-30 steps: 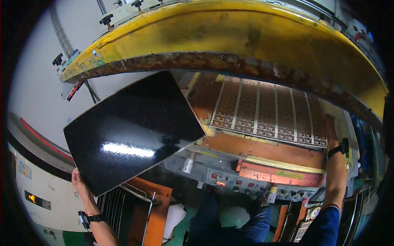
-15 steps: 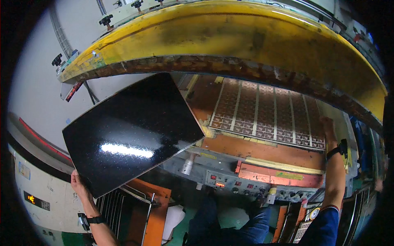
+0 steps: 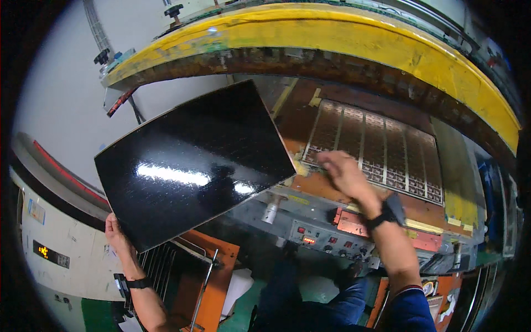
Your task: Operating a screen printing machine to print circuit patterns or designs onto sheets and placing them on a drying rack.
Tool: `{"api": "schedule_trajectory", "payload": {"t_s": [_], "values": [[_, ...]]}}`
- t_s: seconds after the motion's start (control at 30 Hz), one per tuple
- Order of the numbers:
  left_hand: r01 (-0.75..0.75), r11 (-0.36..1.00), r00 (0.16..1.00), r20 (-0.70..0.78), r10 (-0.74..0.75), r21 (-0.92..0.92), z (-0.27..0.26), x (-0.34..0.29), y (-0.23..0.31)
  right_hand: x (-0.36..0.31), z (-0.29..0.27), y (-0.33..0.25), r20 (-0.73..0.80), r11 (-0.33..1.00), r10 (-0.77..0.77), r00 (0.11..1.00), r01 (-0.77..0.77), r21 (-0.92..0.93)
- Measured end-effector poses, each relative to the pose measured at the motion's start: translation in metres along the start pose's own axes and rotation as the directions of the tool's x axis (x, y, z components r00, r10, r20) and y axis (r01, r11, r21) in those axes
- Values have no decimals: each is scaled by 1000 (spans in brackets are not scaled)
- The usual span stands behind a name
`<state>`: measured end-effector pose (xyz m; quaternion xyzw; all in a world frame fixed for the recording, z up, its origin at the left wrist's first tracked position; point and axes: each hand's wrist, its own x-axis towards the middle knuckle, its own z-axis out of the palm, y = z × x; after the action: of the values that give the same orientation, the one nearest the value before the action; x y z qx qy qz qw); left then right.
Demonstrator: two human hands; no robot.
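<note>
My left hand is closed on the lower left edge of a large glossy black sheet or panel. The panel is tilted, its surface catching a bright lamp reflection, and its right corner lies near the machine bed. On that bed rests a flat sheet with rows of small repeated brown-and-pale patterns split by light strips. Over the near left corner of this sheet is my right hand, its fingers loosely bent and apart, with nothing seen in it. Whether it touches the sheet I cannot tell.
A yellow-covered machine frame arches above the bed. Along the bed's front runs a control panel with knobs and a lit display. An orange rack with metal rods stands below. At left is a white machine with a red-striped edge.
My right hand has left the patterned sheet's right edge and swung left to its near left corner. The black panel in my left hand has shifted slightly right and up in view.
</note>
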<state>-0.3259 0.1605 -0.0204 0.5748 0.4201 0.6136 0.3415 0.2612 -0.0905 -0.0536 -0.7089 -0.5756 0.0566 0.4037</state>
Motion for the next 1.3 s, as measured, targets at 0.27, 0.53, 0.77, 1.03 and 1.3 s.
{"api": "schedule_trajectory", "payload": {"t_s": [0.27, 0.53, 0.77, 1.03, 1.3], "values": [[-42, 999, 998, -38, 42, 11, -2, 0, -6, 23, 38, -9, 93, 943, -192, 977, 210, -259], [-72, 997, 988, -141, 67, -32, 7, -8, 4, 95, 89, -16, 178, 411, 384, 906, -340, 846], [-1, 999, 994, -106, -4, -51, 4, -25, 27, 57, 66, -27, 143, 264, 287, 947, -221, 939], [-13, 997, 989, 145, 23, -74, 12, -61, 52, -58, -13, -67, -134, 516, 253, 958, -17, 856], [-43, 968, 912, 387, 139, -246, 45, -93, 72, -153, -69, -88, -210, 503, 290, 934, 37, 863]]}}
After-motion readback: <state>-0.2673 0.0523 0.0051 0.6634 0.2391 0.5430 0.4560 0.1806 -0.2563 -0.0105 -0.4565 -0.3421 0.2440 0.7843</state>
